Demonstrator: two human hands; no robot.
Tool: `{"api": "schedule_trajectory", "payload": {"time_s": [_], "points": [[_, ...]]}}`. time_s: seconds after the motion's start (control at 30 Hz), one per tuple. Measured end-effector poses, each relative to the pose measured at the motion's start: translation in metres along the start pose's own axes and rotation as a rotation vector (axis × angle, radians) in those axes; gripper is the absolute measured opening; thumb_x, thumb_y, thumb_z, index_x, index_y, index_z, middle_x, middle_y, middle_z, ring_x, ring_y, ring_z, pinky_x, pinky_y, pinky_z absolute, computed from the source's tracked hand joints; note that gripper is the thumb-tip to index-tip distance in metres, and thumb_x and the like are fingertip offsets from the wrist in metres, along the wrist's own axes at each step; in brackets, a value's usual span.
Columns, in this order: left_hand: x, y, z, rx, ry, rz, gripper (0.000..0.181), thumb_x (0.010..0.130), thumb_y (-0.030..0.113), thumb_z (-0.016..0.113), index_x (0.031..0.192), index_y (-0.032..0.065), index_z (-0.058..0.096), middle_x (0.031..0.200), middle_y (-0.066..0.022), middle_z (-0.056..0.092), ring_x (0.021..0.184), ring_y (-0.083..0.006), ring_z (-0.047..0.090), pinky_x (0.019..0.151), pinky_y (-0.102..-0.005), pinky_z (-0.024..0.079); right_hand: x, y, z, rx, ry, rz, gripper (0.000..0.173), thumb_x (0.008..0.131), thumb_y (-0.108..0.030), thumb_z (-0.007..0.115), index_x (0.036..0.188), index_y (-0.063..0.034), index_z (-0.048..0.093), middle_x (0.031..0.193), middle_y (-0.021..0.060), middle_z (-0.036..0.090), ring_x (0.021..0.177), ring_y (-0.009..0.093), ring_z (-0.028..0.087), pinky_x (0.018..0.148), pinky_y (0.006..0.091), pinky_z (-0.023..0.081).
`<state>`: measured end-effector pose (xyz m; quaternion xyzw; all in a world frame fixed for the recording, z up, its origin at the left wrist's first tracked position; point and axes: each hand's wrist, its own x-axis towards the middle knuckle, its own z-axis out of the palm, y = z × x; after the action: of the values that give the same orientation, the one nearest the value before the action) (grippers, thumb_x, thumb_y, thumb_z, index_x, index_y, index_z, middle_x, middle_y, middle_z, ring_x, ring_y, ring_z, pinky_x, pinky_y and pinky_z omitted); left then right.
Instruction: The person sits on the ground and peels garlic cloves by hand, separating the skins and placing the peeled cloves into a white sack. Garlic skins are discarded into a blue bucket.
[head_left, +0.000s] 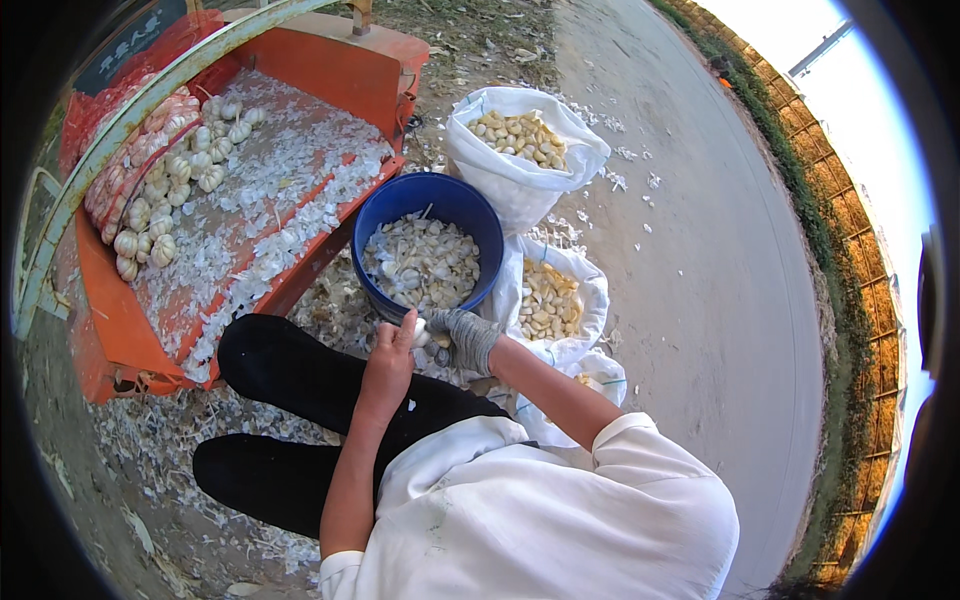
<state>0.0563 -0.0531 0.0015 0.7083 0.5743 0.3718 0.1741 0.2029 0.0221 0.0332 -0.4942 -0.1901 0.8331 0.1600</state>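
Observation:
My bare left hand (394, 352) and my gloved right hand (466, 335) meet over my lap, by the near rim of a blue bucket (491, 217). Between them is a white garlic bulb (421, 332), gripped by both hands and partly hidden by the fingers. A knitted grey work glove covers the right hand, and something yellowish shows under its fingers. Loose garlic cloves (427, 259), mixed with bits of skin and stalk, lie inside the bucket.
Left of the bucket, an orange metal cart bed (330, 64) carries papery skins, whole garlic bulbs (161, 217) and a red mesh sack (112, 135). White woven sacks (517, 195) of cloves stand to the right; a smaller sack (544, 416) sits near my hip. Skins litter the ground.

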Motion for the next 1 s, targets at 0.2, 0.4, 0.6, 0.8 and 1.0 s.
{"api": "schedule_trajectory", "payload": {"time_s": [0.2,0.4,0.6,0.8,1.0], "points": [[-0.001,0.006,0.007,0.173,-0.054,-0.042,0.066,0.07,-0.003,0.059,0.13,0.0094,0.035,0.088,-0.0129,0.045,0.065,-0.0296,0.055,0.057,-0.038,0.048,-0.005,0.018,0.005,0.138,-0.016,-0.086,0.011,0.085,-0.016,0.055,0.094,-0.0111,0.056,0.084,0.0035,0.058,0.066,0.013,0.056,0.052,0.0247,0.048],[0.007,0.0,0.0,-0.686,0.012,-0.509,0.053,0.081,0.003,0.056,0.125,0.0031,0.028,0.103,-0.0141,0.054,0.076,-0.0168,0.06,0.065,-0.0274,0.05,-0.031,-0.018,-0.076,-0.207,0.29,-0.668,0.014,0.085,-0.01,0.05,0.099,-0.0087,0.054,0.081,0.0029,0.058,0.059,0.01,0.055,0.045,0.0228,0.044],[0.01,-0.015,-0.003,-1.256,0.042,-0.528,0.028,0.091,0.011,0.043,0.117,0.0046,0.035,0.097,-0.0094,0.055,0.069,-0.0098,0.055,0.061,-0.0236,0.047,-0.014,-0.038,-0.16,-1.172,0.845,-0.913,0.031,0.082,-0.016,0.053,0.111,-0.0035,0.053,0.103,0.0177,0.059,0.095,0.03,0.057,0.082,0.0356,0.044],[0.008,-0.008,0.002,-0.968,0.022,-0.602,0.031,0.09,0.011,0.041,0.121,0.0045,0.041,0.077,-0.0025,0.055,0.055,-0.0063,0.045,0.052,-0.0212,0.039,0.012,0.007,0.011,-1.052,0.069,-1.007,0.029,0.082,-0.018,0.056,0.106,-0.0003,0.053,0.089,0.016,0.059,0.08,0.025,0.059,0.071,0.0325,0.046],[-0.004,-0.01,0.0,-0.822,0.035,-0.558,0.038,0.091,0.009,0.04,0.128,0.0039,0.035,0.07,-0.004,0.053,0.051,-0.0071,0.044,0.046,-0.0206,0.037,0.021,0.023,0.038,-0.574,0.063,-0.469,0.023,0.089,-0.029,0.044,0.088,-0.0082,0.055,0.074,0.0035,0.057,0.061,0.016,0.054,0.053,0.0294,0.043]]}}
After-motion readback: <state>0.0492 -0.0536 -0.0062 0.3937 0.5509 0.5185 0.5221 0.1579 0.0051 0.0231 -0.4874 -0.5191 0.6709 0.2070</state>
